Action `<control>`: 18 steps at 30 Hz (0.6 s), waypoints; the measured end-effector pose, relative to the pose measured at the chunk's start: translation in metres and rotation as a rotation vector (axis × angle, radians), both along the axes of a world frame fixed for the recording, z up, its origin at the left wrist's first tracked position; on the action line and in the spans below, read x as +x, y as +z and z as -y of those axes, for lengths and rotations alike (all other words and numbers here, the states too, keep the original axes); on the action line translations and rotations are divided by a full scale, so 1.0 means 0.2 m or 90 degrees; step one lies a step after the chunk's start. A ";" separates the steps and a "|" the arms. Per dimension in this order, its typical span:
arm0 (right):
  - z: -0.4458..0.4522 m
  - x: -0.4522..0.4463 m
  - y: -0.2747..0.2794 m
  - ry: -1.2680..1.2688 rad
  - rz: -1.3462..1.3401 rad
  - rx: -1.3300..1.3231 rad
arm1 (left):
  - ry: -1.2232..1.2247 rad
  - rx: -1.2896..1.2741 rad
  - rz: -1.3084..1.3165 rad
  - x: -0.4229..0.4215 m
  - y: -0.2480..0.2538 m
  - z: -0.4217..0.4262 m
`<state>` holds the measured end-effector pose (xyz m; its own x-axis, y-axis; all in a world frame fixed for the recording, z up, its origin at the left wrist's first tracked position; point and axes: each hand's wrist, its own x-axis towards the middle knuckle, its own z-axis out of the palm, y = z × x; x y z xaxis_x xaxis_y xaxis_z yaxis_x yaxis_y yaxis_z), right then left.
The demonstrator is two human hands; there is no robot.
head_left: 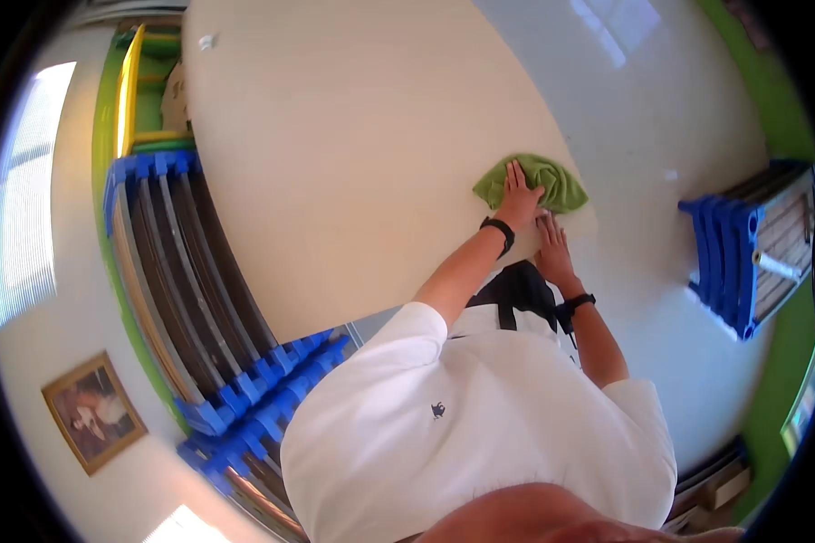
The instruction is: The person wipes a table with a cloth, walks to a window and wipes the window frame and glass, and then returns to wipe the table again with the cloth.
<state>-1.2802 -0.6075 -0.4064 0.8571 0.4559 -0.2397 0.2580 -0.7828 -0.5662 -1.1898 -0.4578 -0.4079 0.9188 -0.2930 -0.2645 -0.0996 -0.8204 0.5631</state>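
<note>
A crumpled green cloth (561, 185) lies on the large beige tabletop (362, 163), close to its right edge. My left hand (519, 201) rests flat on the cloth with its fingers stretched out. Just below the cloth, my right hand (555, 253) is at the table's near right edge, its fingers extended and slightly apart. A small pale spot shows by its fingertips, too small to make out. Dark bands circle both wrists.
Blue-ended stacked frames (190, 281) stand along the table's left side. Another blue stack (743, 244) is on the grey floor (661, 118) to the right. A small white object (208, 42) sits at the table's far left. A framed picture (94, 412) hangs on the wall.
</note>
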 end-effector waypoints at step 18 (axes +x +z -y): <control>-0.37 -0.22 0.03 0.044 -0.074 -0.272 | 0.568 0.099 -0.217 -0.65 -0.19 -2.02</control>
<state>-1.3235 -0.5336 -0.4013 0.7843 0.3503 -0.5120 0.2715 -0.9359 -0.2245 -1.3189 -0.0538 -0.4456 0.6526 0.5364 -0.5351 0.7451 -0.5827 0.3245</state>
